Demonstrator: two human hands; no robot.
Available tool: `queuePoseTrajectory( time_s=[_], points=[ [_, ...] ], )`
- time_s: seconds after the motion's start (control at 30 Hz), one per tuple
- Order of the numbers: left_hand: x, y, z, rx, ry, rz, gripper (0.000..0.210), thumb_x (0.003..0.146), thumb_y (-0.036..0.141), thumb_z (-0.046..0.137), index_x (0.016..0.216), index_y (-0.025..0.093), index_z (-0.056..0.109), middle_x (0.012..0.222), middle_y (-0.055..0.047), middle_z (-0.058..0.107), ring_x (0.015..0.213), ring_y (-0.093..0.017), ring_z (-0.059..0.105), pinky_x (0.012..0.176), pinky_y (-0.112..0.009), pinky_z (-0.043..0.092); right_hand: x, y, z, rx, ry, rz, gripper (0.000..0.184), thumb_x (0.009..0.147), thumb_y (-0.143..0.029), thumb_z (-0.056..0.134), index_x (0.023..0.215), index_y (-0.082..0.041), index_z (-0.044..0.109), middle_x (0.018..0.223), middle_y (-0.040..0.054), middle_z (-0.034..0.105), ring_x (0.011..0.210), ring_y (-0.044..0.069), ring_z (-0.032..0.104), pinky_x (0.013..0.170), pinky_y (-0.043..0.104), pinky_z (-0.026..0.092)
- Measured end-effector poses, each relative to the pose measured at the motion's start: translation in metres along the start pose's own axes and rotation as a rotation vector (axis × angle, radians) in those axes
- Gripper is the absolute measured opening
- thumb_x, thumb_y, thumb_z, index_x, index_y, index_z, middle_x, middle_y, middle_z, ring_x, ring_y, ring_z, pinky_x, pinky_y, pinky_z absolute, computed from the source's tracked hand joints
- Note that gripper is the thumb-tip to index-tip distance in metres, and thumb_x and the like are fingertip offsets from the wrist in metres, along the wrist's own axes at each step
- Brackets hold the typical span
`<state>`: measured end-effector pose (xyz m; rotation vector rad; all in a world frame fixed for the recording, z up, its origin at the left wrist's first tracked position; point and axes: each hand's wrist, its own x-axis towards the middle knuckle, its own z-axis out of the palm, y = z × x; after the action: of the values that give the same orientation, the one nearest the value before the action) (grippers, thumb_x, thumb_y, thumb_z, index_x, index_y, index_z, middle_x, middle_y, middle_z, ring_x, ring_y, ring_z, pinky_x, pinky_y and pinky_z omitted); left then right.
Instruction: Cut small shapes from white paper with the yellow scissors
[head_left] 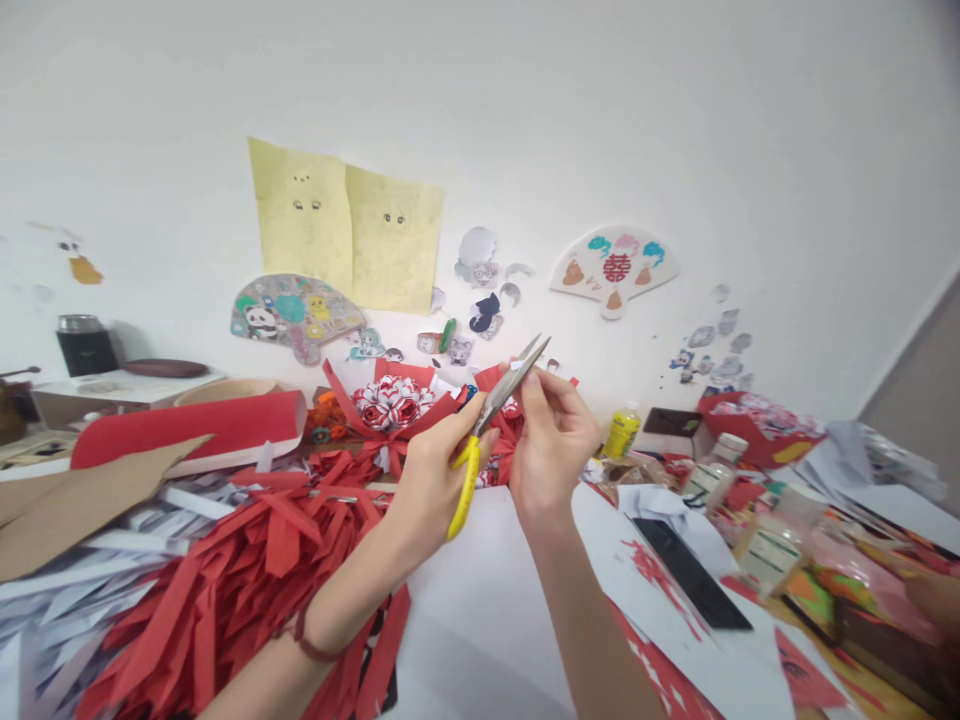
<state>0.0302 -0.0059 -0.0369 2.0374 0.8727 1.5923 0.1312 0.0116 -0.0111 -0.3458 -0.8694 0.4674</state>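
You seem to be mid-snip on a small white piece [517, 366].
Your left hand [433, 468] grips yellow-handled scissors [472, 460]; your right hand [559, 432] pinches the piece beside the blades, right of red paper strips [247, 570]. Cutting calls for steady fingertips.

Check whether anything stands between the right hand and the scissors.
Only a small white piece shows there, at the blades near the right hand. Nothing else visible stands between that hand and the scissors, which the left hand grips.
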Motion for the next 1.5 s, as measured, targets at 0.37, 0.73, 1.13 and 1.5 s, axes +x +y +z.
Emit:
queuePoseTrajectory(
  time_s=[0.37,0.73,1.13,1.5],
  points=[
    [0.0,0.001,-0.001,-0.022,-0.01,0.001,0.046,0.092,0.035,0.052,0.134,0.016,0.055,0.088,-0.004,0.062,0.073,-0.012,0.049,0.06,-0.018,0.04,-0.001,0.0,0.001,-0.008,0.017,-0.013,0.014,0.077,-0.027,0.074,0.085,-0.015,0.071,0.088,0.0046,0.074,0.083,0.016,0.07,0.08,0.03,0.057],
    [-0.001,0.004,0.0,-0.008,-0.006,0.003,0.049,0.091,0.037,0.053,0.135,0.015,0.054,0.083,-0.002,0.059,0.068,-0.011,0.045,0.065,-0.02,0.042,-0.001,0.001,0.0,-0.015,0.012,0.003,0.016,0.077,-0.028,0.074,0.087,-0.015,0.071,0.091,0.0055,0.074,0.085,0.017,0.071,0.084,0.033,0.058],
    [-0.003,0.005,0.003,-0.06,0.07,-0.028,0.048,0.088,0.038,0.058,0.132,0.016,0.058,0.084,-0.002,0.064,0.071,-0.012,0.052,0.068,-0.021,0.047,-0.004,-0.001,0.003,-0.009,0.012,0.025,0.017,0.077,-0.028,0.074,0.087,-0.015,0.071,0.09,0.0051,0.075,0.085,0.018,0.072,0.086,0.035,0.059],
    [0.008,0.016,-0.025,-0.307,0.258,-0.063,0.054,0.076,0.033,0.075,0.126,0.02,0.062,0.065,0.004,0.058,0.051,-0.005,0.043,0.047,-0.017,0.039,-0.005,-0.003,0.002,-0.022,-0.194,0.176,0.019,0.071,-0.03,0.079,0.085,-0.018,0.074,0.088,0.0038,0.074,0.085,0.018,0.07,0.09,0.04,0.057]
  ],
)
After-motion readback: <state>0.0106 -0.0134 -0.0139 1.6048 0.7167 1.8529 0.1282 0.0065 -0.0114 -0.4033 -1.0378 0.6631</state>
